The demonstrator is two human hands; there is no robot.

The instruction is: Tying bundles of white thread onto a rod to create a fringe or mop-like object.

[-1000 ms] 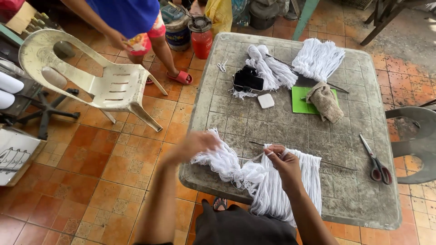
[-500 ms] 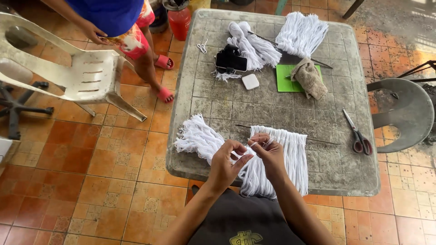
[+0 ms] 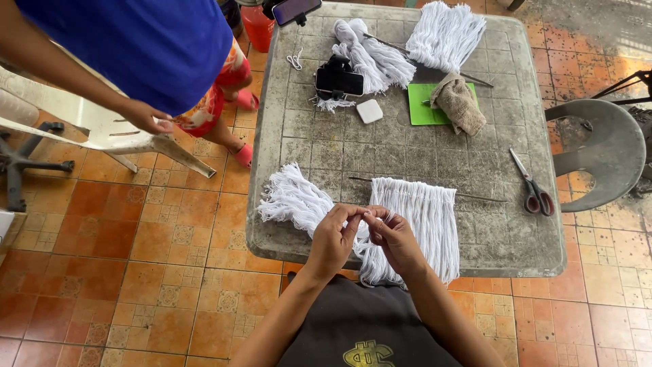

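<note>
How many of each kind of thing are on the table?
White yarn bundles: 4, one loose by the left hand at, one hanging on a stick by the right hand at, two at the far edge
Scissors: 1
Phone: 1
Green mat: 1
Brown cloth: 1
White square pad: 1
Total: 9

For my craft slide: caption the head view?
Both hands, left and right, pinch white cord beside hanging strands on a table.
</note>
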